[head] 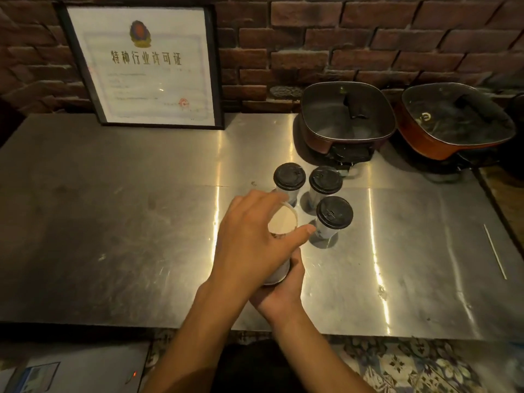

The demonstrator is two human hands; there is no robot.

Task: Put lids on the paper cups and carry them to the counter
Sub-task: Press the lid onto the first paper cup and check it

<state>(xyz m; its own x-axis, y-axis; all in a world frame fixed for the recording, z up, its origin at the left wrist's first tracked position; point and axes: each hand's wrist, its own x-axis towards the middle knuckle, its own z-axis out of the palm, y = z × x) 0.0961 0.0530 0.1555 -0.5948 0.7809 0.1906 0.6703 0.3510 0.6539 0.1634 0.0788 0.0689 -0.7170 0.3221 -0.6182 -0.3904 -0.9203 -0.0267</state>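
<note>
Three paper cups with black lids stand close together on the steel table [113, 222]: one at the back left [289, 177], one at the back right [325, 180], one nearer me [334, 212]. Just left of them is a lidless white paper cup [283, 222], its open mouth facing up at me. My left hand [252, 242] wraps around its upper part, thumb and fingers on either side of the rim. My right hand [283, 290] grips its lower part from beneath. No loose lid is visible.
Two electric pots with glass lids [347, 117] [456, 120] stand at the back right against the brick wall. A framed certificate [141, 66] leans at the back left. A thin white stick [494, 252] lies at the right. The table's front edge [113, 324] is near me.
</note>
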